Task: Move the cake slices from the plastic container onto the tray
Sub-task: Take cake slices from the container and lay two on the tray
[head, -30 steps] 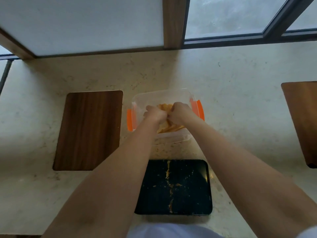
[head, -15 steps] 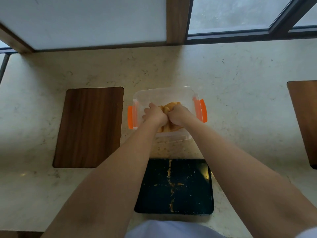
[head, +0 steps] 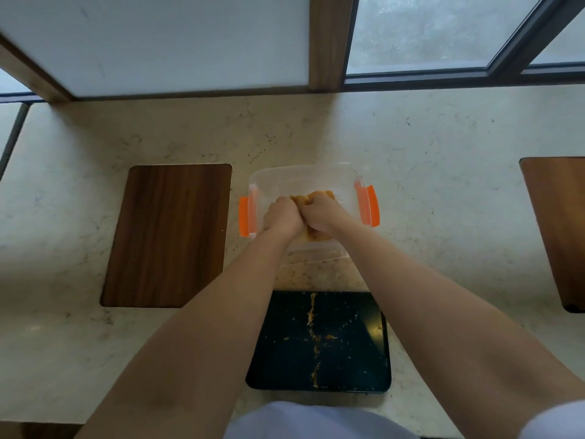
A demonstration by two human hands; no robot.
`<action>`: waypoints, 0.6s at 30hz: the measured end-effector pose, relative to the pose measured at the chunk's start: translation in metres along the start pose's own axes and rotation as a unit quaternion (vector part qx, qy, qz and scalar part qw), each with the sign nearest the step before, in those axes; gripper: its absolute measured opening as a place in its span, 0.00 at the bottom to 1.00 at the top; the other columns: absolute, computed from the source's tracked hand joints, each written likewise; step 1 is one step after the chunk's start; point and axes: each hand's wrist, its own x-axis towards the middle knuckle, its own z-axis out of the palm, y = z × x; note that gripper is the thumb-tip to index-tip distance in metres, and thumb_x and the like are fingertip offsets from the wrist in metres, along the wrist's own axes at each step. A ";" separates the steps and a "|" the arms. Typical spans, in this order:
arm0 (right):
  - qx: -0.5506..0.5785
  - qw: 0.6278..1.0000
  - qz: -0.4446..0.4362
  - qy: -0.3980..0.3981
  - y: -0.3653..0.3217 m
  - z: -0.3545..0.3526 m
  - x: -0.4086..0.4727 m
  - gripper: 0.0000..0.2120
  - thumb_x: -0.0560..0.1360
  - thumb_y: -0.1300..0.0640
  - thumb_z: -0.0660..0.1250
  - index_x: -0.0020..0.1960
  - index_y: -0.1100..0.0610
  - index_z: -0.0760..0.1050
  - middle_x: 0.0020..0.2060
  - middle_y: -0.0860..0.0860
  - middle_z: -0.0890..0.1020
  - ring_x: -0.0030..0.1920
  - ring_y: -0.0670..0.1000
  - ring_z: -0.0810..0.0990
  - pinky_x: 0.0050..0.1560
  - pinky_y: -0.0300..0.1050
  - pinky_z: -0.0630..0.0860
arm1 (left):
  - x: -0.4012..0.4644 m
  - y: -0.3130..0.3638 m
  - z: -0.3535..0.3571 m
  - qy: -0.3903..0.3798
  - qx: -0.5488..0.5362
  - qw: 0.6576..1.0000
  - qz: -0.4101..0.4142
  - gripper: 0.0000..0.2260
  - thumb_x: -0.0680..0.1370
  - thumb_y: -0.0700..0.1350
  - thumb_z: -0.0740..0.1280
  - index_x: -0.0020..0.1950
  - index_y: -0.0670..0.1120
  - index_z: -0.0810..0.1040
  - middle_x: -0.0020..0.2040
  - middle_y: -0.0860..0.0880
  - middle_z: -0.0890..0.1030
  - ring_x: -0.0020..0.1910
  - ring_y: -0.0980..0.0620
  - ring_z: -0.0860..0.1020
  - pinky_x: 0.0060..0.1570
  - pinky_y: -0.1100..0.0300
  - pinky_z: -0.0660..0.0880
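A clear plastic container [head: 304, 177] with orange side clips stands on the stone counter in the middle of the view. Inside it lie golden-brown cake slices [head: 316, 198], mostly covered by my hands. My left hand [head: 282, 217] and my right hand [head: 321, 213] are side by side inside the container, both closed around the cake slices. A black tray [head: 348, 353] lies nearer to me, below the container, with only a line of crumbs and scattered bits on it.
A dark wooden board [head: 167, 236] is set into the counter left of the container. Another wooden board [head: 560, 229] shows at the right edge. Windows and a wooden post [head: 326, 42] run along the far side. Crumbs lie between container and tray.
Both hands have stayed inside the container and closed tighter together over the cake slices. The view has shifted slightly; the container and tray have not moved.
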 end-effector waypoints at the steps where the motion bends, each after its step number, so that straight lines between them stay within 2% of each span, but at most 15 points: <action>1: -0.005 1.000 -0.012 0.009 -0.002 -0.001 -0.004 0.19 0.83 0.49 0.59 0.45 0.62 0.78 0.32 0.56 0.79 0.31 0.55 0.79 0.35 0.47 0.79 | -0.004 0.001 -0.003 0.013 -0.008 1.000 0.009 0.08 0.81 0.37 0.59 0.55 0.40 0.77 0.54 0.41 0.81 0.42 0.47 0.79 0.38 0.59 0.72; 2: -0.009 0.999 -0.028 0.023 -0.004 -0.002 -0.008 0.18 0.82 0.49 0.59 0.46 0.62 0.78 0.33 0.55 0.80 0.33 0.54 0.80 0.36 0.47 0.79 | -0.009 0.002 -0.007 0.025 -0.018 0.999 0.021 0.08 0.81 0.37 0.59 0.48 0.42 0.76 0.50 0.43 0.81 0.37 0.51 0.76 0.33 0.60 0.70; 4: -0.003 0.995 -0.068 0.071 -0.011 -0.010 -0.020 0.14 0.81 0.50 0.61 0.50 0.61 0.75 0.38 0.53 0.80 0.38 0.53 0.81 0.36 0.47 0.77 | -0.020 0.009 -0.020 0.057 -0.054 0.996 0.051 0.10 0.81 0.38 0.59 0.43 0.45 0.76 0.45 0.46 0.81 0.33 0.54 0.75 0.29 0.62 0.67; 7: 0.039 0.976 -0.138 0.164 -0.024 -0.025 -0.050 0.09 0.79 0.47 0.63 0.50 0.53 0.69 0.39 0.46 0.78 0.39 0.46 0.77 0.33 0.40 0.70 | -0.047 0.022 -0.043 0.154 -0.118 0.975 0.107 0.06 0.82 0.43 0.64 0.50 0.43 0.79 0.38 0.52 0.77 0.33 0.58 0.74 0.29 0.67 0.65; 9: 0.066 0.957 -0.184 0.215 -0.031 -0.031 -0.077 0.10 0.77 0.43 0.63 0.50 0.49 0.69 0.40 0.44 0.78 0.39 0.44 0.78 0.36 0.39 0.73 | -0.074 0.027 -0.058 0.167 -0.192 0.957 0.142 0.09 0.82 0.45 0.66 0.59 0.44 0.79 0.39 0.56 0.76 0.36 0.60 0.76 0.31 0.70 0.67; 11: 0.092 0.939 -0.219 0.249 -0.031 -0.032 -0.102 0.14 0.75 0.40 0.63 0.52 0.49 0.71 0.44 0.45 0.78 0.45 0.46 0.79 0.45 0.43 0.78 | -0.101 0.025 -0.071 0.128 -0.287 0.936 0.157 0.14 0.81 0.44 0.68 0.67 0.46 0.76 0.50 0.52 0.82 0.48 0.56 0.81 0.45 0.66 0.77; 13: 0.084 0.929 -0.240 0.268 -0.021 -0.028 -0.130 0.19 0.72 0.39 0.62 0.56 0.50 0.73 0.53 0.47 0.77 0.54 0.49 0.75 0.53 0.46 0.75 | -0.130 0.012 -0.077 0.068 -0.374 0.912 0.156 0.20 0.80 0.41 0.69 0.71 0.46 0.74 0.61 0.48 0.81 0.59 0.49 0.81 0.57 0.51 0.80; 15: 0.068 0.936 -0.251 0.238 -0.006 -0.020 -0.155 0.19 0.71 0.39 0.63 0.59 0.46 0.72 0.58 0.48 0.74 0.59 0.50 0.72 0.57 0.46 0.70 | -0.156 -0.006 -0.076 0.013 -0.433 0.887 0.159 0.21 0.79 0.36 0.68 0.71 0.44 0.73 0.62 0.45 0.81 0.61 0.46 0.81 0.60 0.45 0.79; 18: 0.090 0.951 -0.268 0.128 0.019 -0.001 -0.181 0.20 0.73 0.45 0.69 0.63 0.48 0.71 0.60 0.49 0.75 0.60 0.51 0.75 0.58 0.48 0.76 | -0.184 -0.038 -0.061 -0.044 -0.510 0.848 0.138 0.22 0.77 0.30 0.65 0.70 0.41 0.73 0.59 0.40 0.83 0.58 0.43 0.83 0.57 0.48 0.81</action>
